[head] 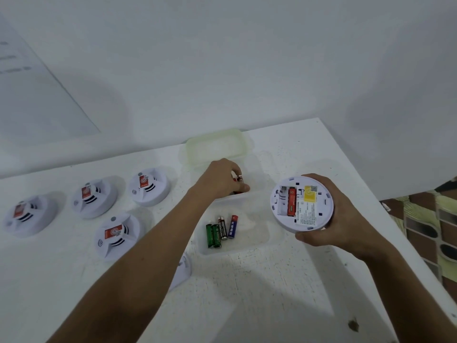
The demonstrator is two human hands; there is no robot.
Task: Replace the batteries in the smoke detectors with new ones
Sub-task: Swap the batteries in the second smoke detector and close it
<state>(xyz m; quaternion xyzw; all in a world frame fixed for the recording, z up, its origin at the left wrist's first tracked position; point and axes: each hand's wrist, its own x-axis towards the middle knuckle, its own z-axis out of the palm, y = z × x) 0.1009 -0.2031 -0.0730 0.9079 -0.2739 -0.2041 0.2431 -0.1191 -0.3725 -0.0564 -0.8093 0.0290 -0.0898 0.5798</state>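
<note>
Left hand: we see the left hand [223, 178] down in the far tub [257, 174], fingers pinching a red battery [240, 179].
Right hand: the right hand [346, 214] grips the open detector [302, 204], back side up, at 3 o'clock from the tubs.
Detector bay: one red cell [292, 202] sits in it; the slot at its 9 o'clock looks empty.
Near tub: four loose cells [221, 231] lie at 6 o'clock from the far one.
Risk, mix-up: we judge old and new could get swapped, since both tubs hold similar cells.
Risk, polarity: the battery could go in reversed; markings are too small to read.
Risk, slip: the one-handed hold could let the detector tip.
Hidden: the left palm covers the far tub's contents; the forearm cuts off a detector [183, 271] at 7 o'clock.
Blurred: the labels on the four waiting detectors [116, 235] at 9 o'clock.
</note>
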